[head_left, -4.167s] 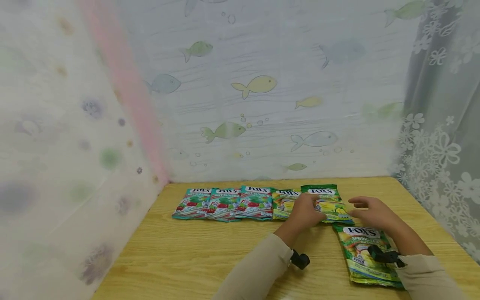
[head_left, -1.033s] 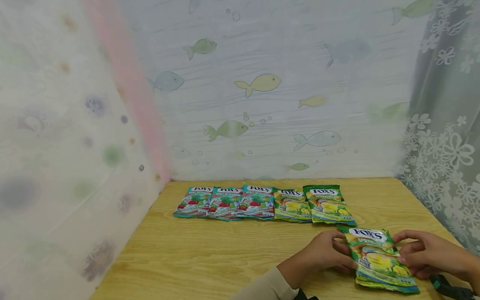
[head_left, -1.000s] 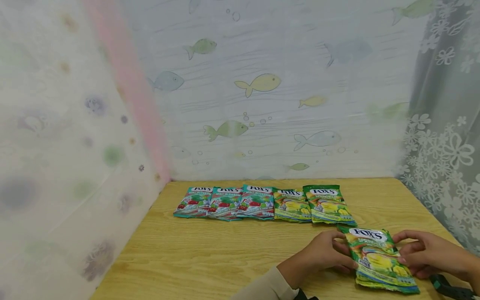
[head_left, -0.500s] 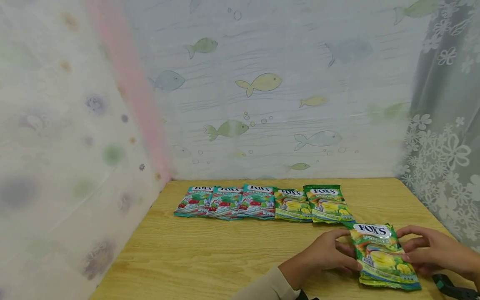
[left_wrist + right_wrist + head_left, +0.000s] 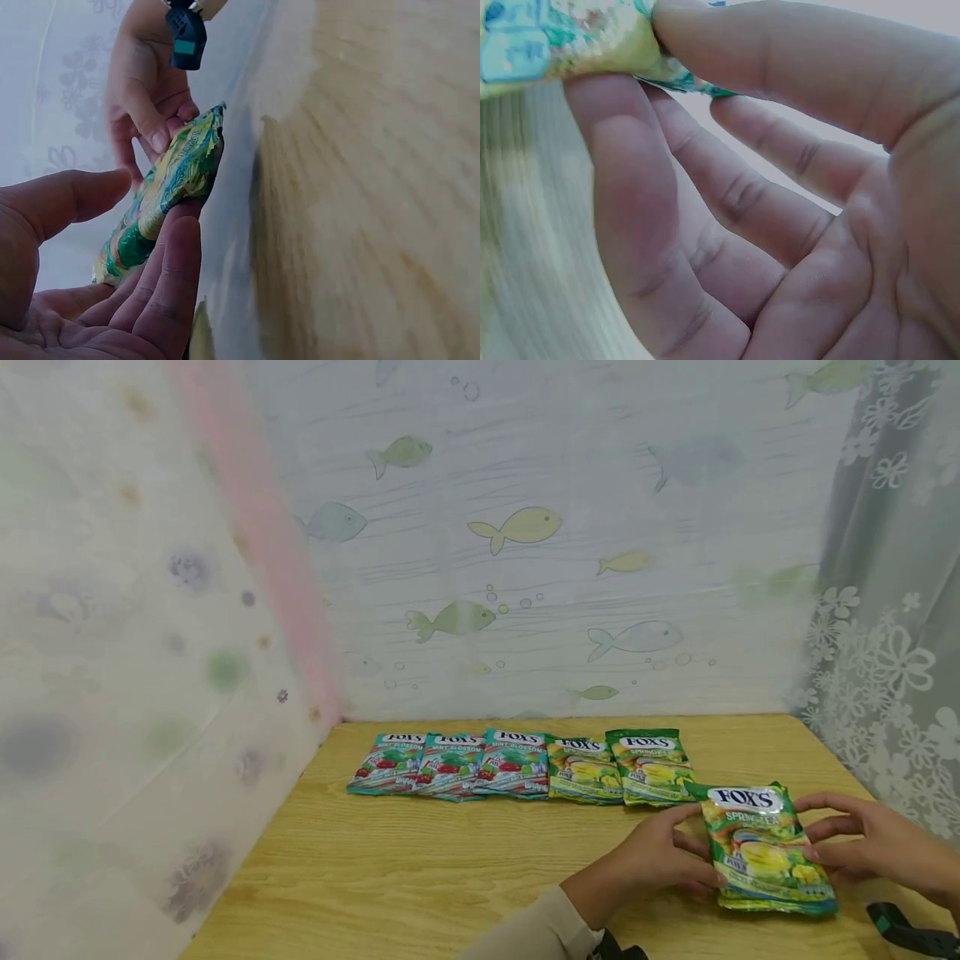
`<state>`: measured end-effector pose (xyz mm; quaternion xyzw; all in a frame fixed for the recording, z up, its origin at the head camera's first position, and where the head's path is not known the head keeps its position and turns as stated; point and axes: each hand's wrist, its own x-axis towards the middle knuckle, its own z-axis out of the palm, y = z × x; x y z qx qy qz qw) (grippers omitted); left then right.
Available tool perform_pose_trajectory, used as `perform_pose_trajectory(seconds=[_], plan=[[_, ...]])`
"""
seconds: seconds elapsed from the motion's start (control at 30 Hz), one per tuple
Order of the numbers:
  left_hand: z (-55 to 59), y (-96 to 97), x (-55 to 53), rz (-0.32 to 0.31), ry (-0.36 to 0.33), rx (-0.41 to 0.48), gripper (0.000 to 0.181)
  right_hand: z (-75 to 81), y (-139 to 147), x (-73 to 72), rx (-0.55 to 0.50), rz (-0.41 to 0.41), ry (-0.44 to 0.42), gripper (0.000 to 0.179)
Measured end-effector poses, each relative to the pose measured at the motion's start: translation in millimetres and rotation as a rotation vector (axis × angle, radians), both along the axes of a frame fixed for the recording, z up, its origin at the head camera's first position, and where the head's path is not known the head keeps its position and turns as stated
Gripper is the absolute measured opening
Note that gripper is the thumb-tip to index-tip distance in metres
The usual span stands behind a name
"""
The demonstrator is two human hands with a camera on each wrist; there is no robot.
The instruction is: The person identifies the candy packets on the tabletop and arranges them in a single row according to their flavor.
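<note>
A green and yellow Fox's Spring Tea candy bag [image 5: 765, 856] is tilted above the table's right side, held between both hands. My left hand [image 5: 663, 856] grips its left edge. In the left wrist view, the left fingers [image 5: 176, 259] lie under the bag [image 5: 169, 187]. My right hand [image 5: 870, 843] pinches the right edge; in the right wrist view its thumb [image 5: 780, 52] is on top and fingers curl beneath. Just behind, a matching candy bag [image 5: 651, 768] ends the back row, beside another green one [image 5: 583, 772].
Left of the green bags, three teal Mint Blossom candy bags [image 5: 513, 764] overlap in the same row on the wooden table [image 5: 375, 877]. A fish-patterned sheet [image 5: 525, 610] hangs behind the table, with a flowered sheet [image 5: 150, 693] at left and a lacy curtain [image 5: 885, 652] at right.
Some seconds ago both hands were around the back row's rightmost bag. Since then they have taken hold of the front bag, raised it off the table and moved it slightly toward the row.
</note>
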<state>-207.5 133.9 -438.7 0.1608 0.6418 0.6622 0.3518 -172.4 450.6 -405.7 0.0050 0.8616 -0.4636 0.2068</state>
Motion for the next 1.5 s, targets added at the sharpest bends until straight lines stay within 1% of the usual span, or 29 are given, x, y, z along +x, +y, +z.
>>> perform_pose_trajectory(seconds=[0.1,0.27,0.37,0.47,0.53,0.67,0.77,0.8,0.97,1.03,1.1,1.17,1.2,1.33,1.4,1.5], plan=[[2.0,3.6,-3.3,0.016,0.013,-0.018,0.085,3.3,0,-2.5,0.044,-0.002,0.030,0.078],[6.3,9.3,-11.0,0.027,0.066,-0.035,0.085,9.2,-1,-6.7,0.129,0.011,0.103,0.083],[8.1,12.3,-14.5,0.044,0.102,-0.066,0.085,11.9,-2,-9.2,0.172,0.006,0.151,0.084],[10.3,15.8,-16.7,0.076,0.109,-0.080,0.085,13.3,-4,-11.9,0.215,-0.011,0.210,0.085],[12.6,18.2,-17.9,0.095,0.110,-0.072,0.086,13.1,-5,-13.0,0.244,-0.025,0.256,0.085],[18.5,21.9,-21.3,0.129,0.155,-0.081,0.087,9.3,-9,-14.9,0.281,-0.047,0.360,0.079],[21.6,24.2,-25.2,0.156,0.187,-0.089,0.085,4.8,-11,-17.1,0.277,-0.069,0.425,0.074],[22.1,24.7,-26.7,0.164,0.186,-0.082,0.085,3.7,-12,-18.1,0.275,-0.081,0.441,0.072],[24.5,27.7,-34.8,0.208,0.174,-0.065,0.081,-0.5,-15,-24.4,0.250,-0.119,0.497,0.066],[25.8,28.9,-39.4,0.218,0.190,-0.072,0.080,-1.4,-16,-28.1,0.241,-0.122,0.519,0.062],[28.3,29.2,-44.2,0.219,0.202,-0.080,0.079,-2.0,-16,-32.6,0.237,-0.138,0.541,0.059],[30.7,30.5,-48.5,0.236,0.213,-0.089,0.078,-2.6,-16,-37.0,0.229,-0.161,0.567,0.058],[31.5,31.3,-50.1,0.247,0.214,-0.089,0.077,-2.8,-17,-38.8,0.214,-0.170,0.574,0.057],[32.4,35.3,-52.5,0.310,0.183,-0.072,0.069,-4.8,-20,-42.8,0.147,-0.221,0.584,0.056],[31.8,37.6,-53.0,0.332,0.165,-0.051,0.065,-6.5,-23,-44.5,0.122,-0.254,0.572,0.056],[30.4,40.6,-55.4,0.352,0.149,-0.014,0.059,-9.7,-27,-48.2,0.144,-0.320,0.559,0.056]])
